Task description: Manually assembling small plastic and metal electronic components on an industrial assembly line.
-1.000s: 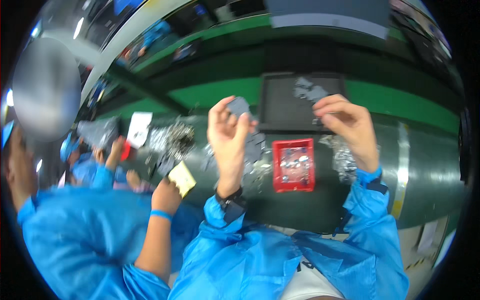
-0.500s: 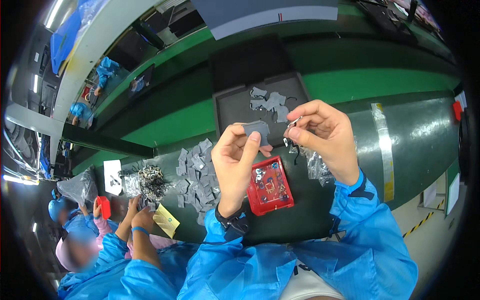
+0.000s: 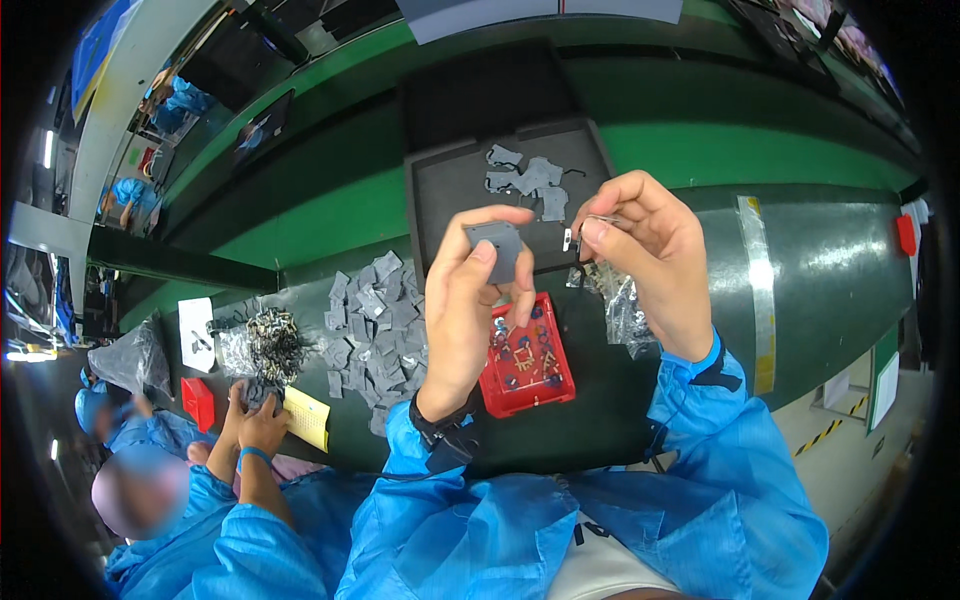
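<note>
Between the thumb and fingers of my left hand [image 3: 462, 300] is a flat grey plate [image 3: 497, 252] with a notched edge, held up over the near rim of the black tray [image 3: 428, 200]. Level with it, my right hand [image 3: 645, 265] pinches a small part with a black cable and a silvery end [image 3: 568, 240]; the fingers hide much of it. The two held pieces are apart. Several grey plates with black cables [image 3: 535, 180] lie in the tray. Below my hands sits a red bin [image 3: 528, 360] holding small metal and coloured parts.
Many loose grey plates [image 3: 375, 335] are heaped to the left, beside a bundle of black cables [image 3: 278, 345]. Clear plastic bags [image 3: 628, 315] lie under my right hand. A co-worker's hands [image 3: 258, 420] work at the left near a yellow paper [image 3: 308, 418].
My hands have moved a little farther apart. The grey plate is tilted more upright, and the left fingers have spread below it. The whole view has shifted slightly.
</note>
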`<state>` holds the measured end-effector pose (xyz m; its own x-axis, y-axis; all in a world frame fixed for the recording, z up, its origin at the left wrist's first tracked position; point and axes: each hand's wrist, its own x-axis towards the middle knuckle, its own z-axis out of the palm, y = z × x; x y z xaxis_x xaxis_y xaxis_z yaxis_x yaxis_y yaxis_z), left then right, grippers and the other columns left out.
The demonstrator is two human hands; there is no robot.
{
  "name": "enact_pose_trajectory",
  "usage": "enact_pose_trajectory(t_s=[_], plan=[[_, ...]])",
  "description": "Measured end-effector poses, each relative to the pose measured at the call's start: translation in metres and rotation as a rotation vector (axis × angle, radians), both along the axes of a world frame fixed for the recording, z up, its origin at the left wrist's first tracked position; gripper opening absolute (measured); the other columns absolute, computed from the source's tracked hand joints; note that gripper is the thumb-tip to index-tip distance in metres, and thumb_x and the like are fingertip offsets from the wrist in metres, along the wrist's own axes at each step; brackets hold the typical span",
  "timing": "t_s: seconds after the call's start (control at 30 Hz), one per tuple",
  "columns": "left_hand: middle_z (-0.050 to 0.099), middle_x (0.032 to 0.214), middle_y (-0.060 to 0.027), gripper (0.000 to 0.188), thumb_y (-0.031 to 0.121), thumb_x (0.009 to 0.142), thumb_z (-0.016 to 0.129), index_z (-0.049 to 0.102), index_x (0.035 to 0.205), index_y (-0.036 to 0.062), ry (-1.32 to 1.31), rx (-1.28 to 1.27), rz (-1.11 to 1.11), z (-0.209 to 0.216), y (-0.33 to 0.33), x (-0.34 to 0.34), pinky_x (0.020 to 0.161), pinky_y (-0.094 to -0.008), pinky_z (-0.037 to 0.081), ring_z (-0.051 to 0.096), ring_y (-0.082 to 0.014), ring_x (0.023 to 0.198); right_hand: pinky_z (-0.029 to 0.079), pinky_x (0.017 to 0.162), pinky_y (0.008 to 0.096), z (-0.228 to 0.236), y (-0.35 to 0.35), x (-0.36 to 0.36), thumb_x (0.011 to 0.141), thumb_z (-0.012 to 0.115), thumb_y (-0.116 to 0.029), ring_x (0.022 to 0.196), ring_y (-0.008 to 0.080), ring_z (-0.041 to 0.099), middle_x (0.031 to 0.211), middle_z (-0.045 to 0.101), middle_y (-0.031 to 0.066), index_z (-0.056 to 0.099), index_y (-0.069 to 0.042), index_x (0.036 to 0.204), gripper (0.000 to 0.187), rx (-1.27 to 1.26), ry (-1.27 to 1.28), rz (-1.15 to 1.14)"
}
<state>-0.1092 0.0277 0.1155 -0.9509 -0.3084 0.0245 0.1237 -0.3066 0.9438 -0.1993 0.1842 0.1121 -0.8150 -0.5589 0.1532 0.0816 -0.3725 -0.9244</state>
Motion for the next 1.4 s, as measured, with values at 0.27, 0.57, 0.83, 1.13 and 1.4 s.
enact_pose_trajectory(t_s=[0.27,0.57,0.83,1.13,1.4], plan=[[0.052,0.091,-0.0039,0.051,0.033,0.101,0.039,0.051,0.131,-0.0062,0.066,0.387,-0.277,-0.003,-0.01,0.001,0.066,-0.0254,0.039,0.048,-0.0115,0.07,0.051,0.077,0.025,0.004,0.0,0.002,0.093,0.064,-0.002,0.085,0.0103,0.062,0.097,0.065,0.0061,0.059,0.001,0.106,0.015,-0.001,0.003,-0.018],[0.066,0.099,-0.0127,0.026,0.003,0.095,0.061,0.053,0.119,-0.0028,0.123,0.045,0.139,-0.011,-0.008,-0.001,0.064,-0.0283,0.054,0.067,-0.0182,0.075,0.051,0.074,0.0253,0.001,-0.001,0.0,0.094,0.06,-0.001,0.079,0.0097,0.061,0.091,0.065,0.0054,0.063,0.003,0.105,0.012,-0.071,0.072,-0.012],[0.069,0.104,-0.0213,0.021,-0.001,0.096,0.058,0.044,0.113,-0.0008,0.157,0.071,0.104,-0.011,0.002,0.0,0.069,-0.0304,0.059,0.072,-0.0225,0.081,0.052,0.076,0.0253,0.003,0.001,0.003,0.092,0.064,0.0,0.085,0.0104,0.063,0.099,0.068,0.0088,0.064,0.004,0.109,0.018,-0.033,0.079,0.012],[0.07,0.108,-0.0195,0.02,-0.004,0.094,0.06,0.05,0.112,-0.0035,0.186,-0.189,0.222,-0.01,0.008,0.002,0.074,-0.0283,0.058,0.071,-0.018,0.086,0.052,0.087,0.0269,0.006,-0.008,0.014,0.089,0.067,0.003,0.094,0.0135,0.065,0.104,0.067,0.01,0.062,0.005,0.11,0.022,-0.034,0.06,-0.07],[0.071,0.107,-0.0213,0.011,-0.01,0.085,0.068,0.063,0.093,-0.0059,0.337,-0.31,0.302,-0.017,0.004,0.001,0.081,-0.0294,0.059,0.071,-0.021,0.095,0.052,0.086,0.0279,-0.001,-0.008,0.018,0.09,0.068,0.0,0.096,0.0144,0.066,0.105,0.067,0.0103,0.062,0.004,0.107,0.018,-0.052,0.096,0.019]])
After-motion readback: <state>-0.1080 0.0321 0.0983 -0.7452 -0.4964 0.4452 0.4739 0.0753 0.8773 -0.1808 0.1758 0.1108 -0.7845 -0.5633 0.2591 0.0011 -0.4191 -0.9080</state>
